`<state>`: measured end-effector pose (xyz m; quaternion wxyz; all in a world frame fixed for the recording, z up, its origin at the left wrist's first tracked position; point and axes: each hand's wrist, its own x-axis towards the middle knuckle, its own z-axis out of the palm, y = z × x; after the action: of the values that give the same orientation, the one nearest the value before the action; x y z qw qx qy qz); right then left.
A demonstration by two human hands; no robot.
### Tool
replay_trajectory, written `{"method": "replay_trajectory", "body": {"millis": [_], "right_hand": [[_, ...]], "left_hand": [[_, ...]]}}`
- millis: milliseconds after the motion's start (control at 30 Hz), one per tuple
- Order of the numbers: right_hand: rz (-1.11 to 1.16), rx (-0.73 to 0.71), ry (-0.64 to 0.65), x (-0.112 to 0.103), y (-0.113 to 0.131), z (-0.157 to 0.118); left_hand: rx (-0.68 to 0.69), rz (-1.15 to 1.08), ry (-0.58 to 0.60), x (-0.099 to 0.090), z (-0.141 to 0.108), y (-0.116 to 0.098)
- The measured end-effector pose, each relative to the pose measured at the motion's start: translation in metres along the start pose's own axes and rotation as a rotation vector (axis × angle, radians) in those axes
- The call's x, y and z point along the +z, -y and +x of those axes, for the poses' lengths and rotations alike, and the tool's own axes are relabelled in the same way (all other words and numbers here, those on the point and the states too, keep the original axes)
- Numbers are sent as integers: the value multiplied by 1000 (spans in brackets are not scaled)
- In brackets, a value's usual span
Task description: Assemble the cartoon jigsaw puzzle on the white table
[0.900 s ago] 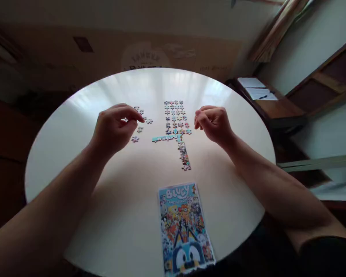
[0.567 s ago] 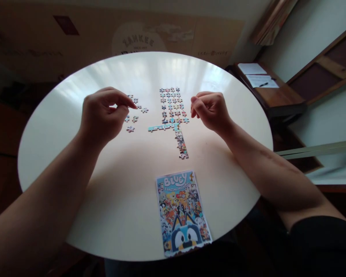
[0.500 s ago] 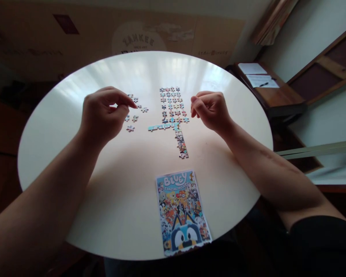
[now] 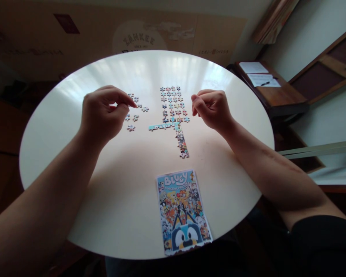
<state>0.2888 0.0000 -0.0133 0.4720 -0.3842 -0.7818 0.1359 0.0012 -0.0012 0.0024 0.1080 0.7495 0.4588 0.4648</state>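
My left hand (image 4: 105,113) hovers over the left side of the round white table (image 4: 123,211), thumb and forefinger brought together; anything between their tips is too small to make out. Loose puzzle pieces (image 4: 130,127) lie beside and behind it. My right hand (image 4: 210,107) hangs with curled fingers right of the rows of puzzle pieces (image 4: 173,99), and what it may hold is hidden. In front of the rows, joined pieces form a light blue strip (image 4: 162,126) and a multicoloured strip (image 4: 181,142) running toward me. A colourful Bluey picture sheet (image 4: 183,213) lies near the front edge.
A brown side table (image 4: 285,94) with papers (image 4: 253,67) and a dark pen (image 4: 265,83) stands at the back right. Behind the round table is a cardboard-coloured panel (image 4: 219,32) with printed lettering.
The view has shifted very slightly. Both hands keep nearly the same pose and place, and the puzzle pieces have not visibly moved.
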Motion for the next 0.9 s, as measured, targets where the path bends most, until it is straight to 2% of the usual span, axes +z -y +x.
{"method": "replay_trajectory", "body": {"millis": [367,633,900], "right_hand": [[46,-13,-36,1,3,0],[90,-19,-30,1,8,1],[63,12,-18,1,9,1]], "left_hand": [[-21,12,1,-2,1,0],[-100,9,29,-3,0,1],[-22,-25,11,-3,0,4]]}}
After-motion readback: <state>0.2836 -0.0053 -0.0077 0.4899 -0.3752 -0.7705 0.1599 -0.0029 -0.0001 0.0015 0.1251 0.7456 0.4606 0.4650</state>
